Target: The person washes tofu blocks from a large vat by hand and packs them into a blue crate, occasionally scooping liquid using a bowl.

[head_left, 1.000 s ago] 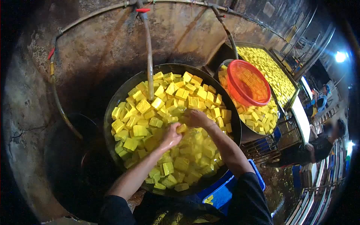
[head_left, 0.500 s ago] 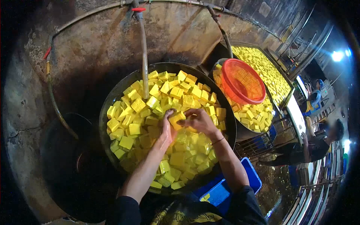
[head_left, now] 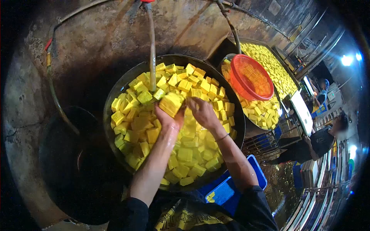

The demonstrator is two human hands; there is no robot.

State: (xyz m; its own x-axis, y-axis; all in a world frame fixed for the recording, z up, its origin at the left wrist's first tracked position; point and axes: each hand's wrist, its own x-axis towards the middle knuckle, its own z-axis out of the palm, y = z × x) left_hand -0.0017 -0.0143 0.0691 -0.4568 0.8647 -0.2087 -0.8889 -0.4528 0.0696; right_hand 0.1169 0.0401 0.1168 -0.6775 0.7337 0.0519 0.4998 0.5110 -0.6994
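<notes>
In the head view a large dark round vat (head_left: 109,127) holds many yellow tofu blocks (head_left: 185,154) in yellowish liquid. My left hand (head_left: 168,118) is closed from below around one tofu block (head_left: 171,103), raised over the vat's middle. Just right of that block is my right hand (head_left: 204,112), its fingers bent together close to the block's edge. Whether those fingertips touch it or pinch something small is hidden. A pipe (head_left: 152,57) comes down into the vat behind my hands.
A red plastic basket (head_left: 246,82) rests on a second vat of tofu at the right. Behind it lies a wide tray of yellow blocks (head_left: 266,63). A blue crate (head_left: 221,194) sits low near my right arm. Another person (head_left: 323,144) stands at far right.
My left hand has lifted the tofu block up and slightly left. My right hand has moved up too, with its fingers now at the block's side. The other person has shifted.
</notes>
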